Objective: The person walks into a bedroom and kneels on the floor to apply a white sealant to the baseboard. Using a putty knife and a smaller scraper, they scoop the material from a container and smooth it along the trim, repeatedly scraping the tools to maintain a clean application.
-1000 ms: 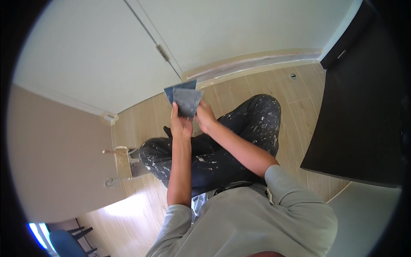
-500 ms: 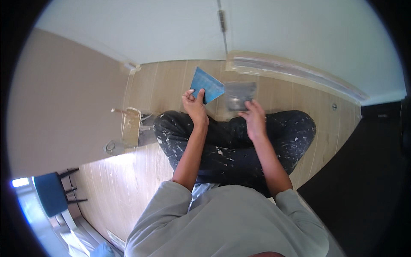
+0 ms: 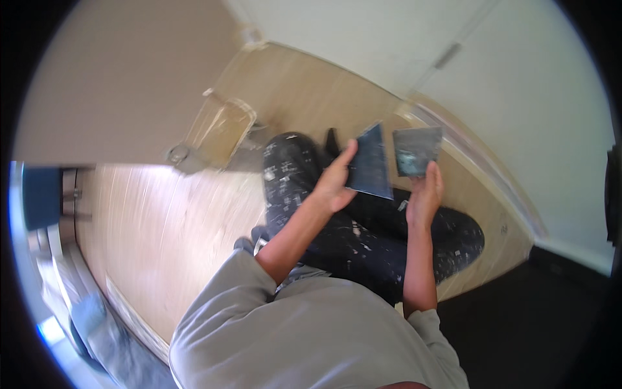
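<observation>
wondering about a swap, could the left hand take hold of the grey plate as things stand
Probably not: the left hand is holding the dark blue plate, which stands between it and the grey plate. Distance seems no obstacle, since the right hand holds the grey plate close by.

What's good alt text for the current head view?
A person's left hand holds a dark blue plate, the right hand a grey plate, side by side and apart, near legs in paint-spattered dark trousers. A blurred yellowish tray-like object lies left of them.
</observation>
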